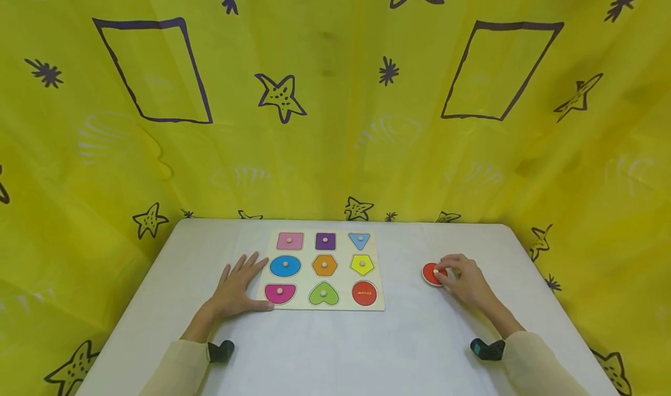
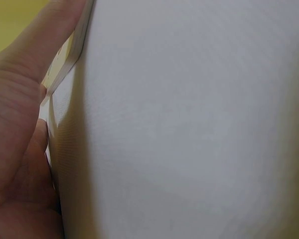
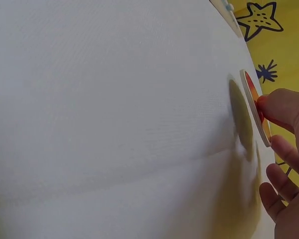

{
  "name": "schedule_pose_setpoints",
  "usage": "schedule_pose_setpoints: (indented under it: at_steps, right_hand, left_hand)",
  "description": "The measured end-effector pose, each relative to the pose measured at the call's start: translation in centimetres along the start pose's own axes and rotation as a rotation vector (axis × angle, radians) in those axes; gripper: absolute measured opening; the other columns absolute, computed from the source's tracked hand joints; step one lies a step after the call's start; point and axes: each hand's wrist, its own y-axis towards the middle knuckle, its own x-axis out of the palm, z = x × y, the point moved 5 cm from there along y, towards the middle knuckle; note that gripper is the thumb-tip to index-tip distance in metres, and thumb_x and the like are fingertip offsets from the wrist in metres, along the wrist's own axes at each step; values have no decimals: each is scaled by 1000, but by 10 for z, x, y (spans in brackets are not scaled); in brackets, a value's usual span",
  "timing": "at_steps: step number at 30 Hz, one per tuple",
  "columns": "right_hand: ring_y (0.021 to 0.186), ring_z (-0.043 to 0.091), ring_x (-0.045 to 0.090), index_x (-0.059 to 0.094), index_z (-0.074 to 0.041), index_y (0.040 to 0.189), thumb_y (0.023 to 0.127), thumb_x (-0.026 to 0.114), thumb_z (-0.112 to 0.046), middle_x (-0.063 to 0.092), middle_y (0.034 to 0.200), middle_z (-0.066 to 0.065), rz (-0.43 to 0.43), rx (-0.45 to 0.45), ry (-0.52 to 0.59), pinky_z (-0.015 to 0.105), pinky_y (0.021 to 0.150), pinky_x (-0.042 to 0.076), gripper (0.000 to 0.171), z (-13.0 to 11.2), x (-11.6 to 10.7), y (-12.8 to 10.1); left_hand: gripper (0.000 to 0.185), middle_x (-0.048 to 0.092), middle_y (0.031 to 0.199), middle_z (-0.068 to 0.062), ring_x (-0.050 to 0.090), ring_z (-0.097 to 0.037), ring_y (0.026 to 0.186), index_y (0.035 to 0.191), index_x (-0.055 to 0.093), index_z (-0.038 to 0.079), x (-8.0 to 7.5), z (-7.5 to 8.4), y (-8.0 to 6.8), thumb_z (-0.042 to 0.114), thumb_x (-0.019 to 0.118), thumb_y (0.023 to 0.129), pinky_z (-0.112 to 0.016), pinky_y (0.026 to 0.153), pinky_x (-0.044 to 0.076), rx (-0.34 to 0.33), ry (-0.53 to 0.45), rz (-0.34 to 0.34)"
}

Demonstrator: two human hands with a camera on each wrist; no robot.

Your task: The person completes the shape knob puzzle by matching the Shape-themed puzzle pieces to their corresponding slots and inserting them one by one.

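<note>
A wooden shape puzzle board lies on the table, with knobbed pieces in several recesses. Its front right recess is a bare red circle with printed lettering. My left hand rests at the board's left edge with fingers spread, the thumb by the front left corner; in the left wrist view the thumb touches the board's edge. To the right of the board my right hand pinches a red round puzzle piece by its knob. The right wrist view shows that piece lifted slightly, its shadow on the tablecloth.
A white cloth covers the table. Yellow curtains printed with stars and shells hang behind it and along both sides. Dark wrist devices sit at both cuffs.
</note>
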Motion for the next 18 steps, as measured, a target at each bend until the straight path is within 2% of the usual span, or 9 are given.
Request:
schedule_pose_setpoints:
  at_steps: [3, 8, 12, 18]
  right_hand:
    - [118, 47, 49, 77, -6, 103, 92, 78, -10, 61, 126, 23, -3, -4, -2, 63, 95, 46, 12, -1, -2, 2]
    - [118, 46, 51, 78, -5, 103, 92, 78, -11, 62, 126, 23, 10, -23, -4, 61, 92, 50, 13, -6, -6, 7]
    - [114, 42, 54, 78, -5, 103, 91, 78, -12, 63, 125, 21, 36, -51, -16, 54, 87, 54, 14, -15, -10, 12]
    - [111, 41, 56, 79, -5, 100, 89, 81, -11, 66, 122, 20, 69, -120, 7, 45, 79, 53, 12, -33, -12, 18]
  left_hand:
    - [116, 27, 166, -22, 11, -50, 152, 158, 40, 14, 2, -1, 1, 71, 81, 66, -74, 117, 0, -5, 7, -8]
    - [115, 26, 166, -22, 11, -50, 153, 158, 40, 12, 1, 1, 2, 66, 84, 67, -74, 118, -1, -21, 16, -26]
    - [114, 28, 165, -24, 13, -52, 152, 157, 42, 10, -3, 4, 1, 63, 85, 66, -75, 117, 2, -17, 3, -19]
    - [114, 28, 165, -23, 13, -50, 152, 157, 41, 12, 0, 2, 0, 68, 82, 67, -75, 117, 2, -3, 18, -11]
